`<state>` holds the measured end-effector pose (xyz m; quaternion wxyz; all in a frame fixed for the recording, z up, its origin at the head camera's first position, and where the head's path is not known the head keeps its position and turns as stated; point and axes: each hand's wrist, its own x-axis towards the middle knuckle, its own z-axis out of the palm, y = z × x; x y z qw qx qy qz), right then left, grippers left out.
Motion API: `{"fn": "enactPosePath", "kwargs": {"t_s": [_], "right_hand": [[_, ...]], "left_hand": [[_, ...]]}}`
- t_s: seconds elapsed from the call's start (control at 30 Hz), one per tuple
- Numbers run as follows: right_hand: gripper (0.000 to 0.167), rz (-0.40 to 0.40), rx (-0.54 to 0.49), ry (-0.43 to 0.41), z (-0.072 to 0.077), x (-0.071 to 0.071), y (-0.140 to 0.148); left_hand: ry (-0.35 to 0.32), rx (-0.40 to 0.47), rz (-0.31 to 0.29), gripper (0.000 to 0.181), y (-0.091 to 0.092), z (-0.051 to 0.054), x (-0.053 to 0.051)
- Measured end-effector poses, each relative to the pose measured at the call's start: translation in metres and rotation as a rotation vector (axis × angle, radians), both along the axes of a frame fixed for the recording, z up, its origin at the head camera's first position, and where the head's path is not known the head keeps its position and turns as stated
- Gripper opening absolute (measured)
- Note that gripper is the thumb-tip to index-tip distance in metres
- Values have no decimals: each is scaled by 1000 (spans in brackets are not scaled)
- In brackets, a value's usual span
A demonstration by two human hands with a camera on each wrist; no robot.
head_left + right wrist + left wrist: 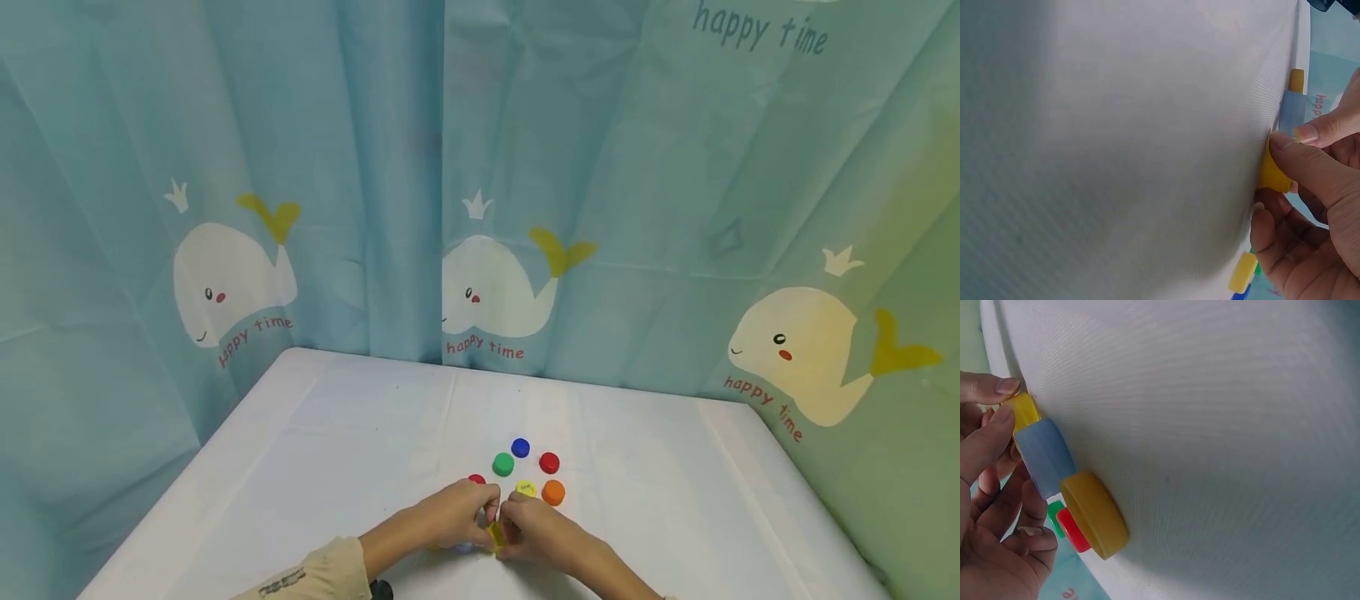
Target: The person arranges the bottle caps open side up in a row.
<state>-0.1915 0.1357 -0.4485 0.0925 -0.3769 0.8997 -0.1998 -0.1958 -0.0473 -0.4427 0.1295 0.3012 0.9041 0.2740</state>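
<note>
Low over the near part of the table, my left hand (456, 512) and right hand (546, 533) meet at one yellow bottle cap (1276, 169). Each hand pinches it with the thumb, and both thumb tips nearly touch in the wrist views. Beside that cap, on the left hand's side, stands a pale blue cap (1046, 456) on its edge. An ochre-yellow cap (1095, 515) follows it in line, also on edge. In the head view the hands hide most of these caps.
Beyond the hands lie a blue cap (521, 448), a green cap (503, 464), two red caps (549, 462), an orange cap (553, 492) and another yellow cap (525, 488). They rest on a white table (360, 417). A blue whale-print curtain (390, 208) hangs behind.
</note>
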Motion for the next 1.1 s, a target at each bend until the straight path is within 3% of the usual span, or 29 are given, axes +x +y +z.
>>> {"fn": "enactPosePath", "kwargs": {"t_s": [0.3,0.43,0.53,0.63,0.77,0.93,1.1], "right_hand": [[30,11,-8,-3,4,1,5],[31,-18,-31,-22,12,-2,11],[32,-29,-69,-7,19,-6,14],[32,-43,-103,16,23,-12,14],[31,-72,-126,32,25,-21,10],[29,-75,-126,46,22,-29,0],[26,-113,-67,32,22,-36,-16]], "left_hand": [[-2,71,22,33,-5,1,-3],[50,178,50,31,-15,10,-12],[97,209,104,29,-24,15,-20],[108,173,170,28,-30,17,-27],[55,87,207,34,-36,15,-33],[-8,34,189,38,-37,9,-34],[2,37,164,37,-35,7,-36]]}}
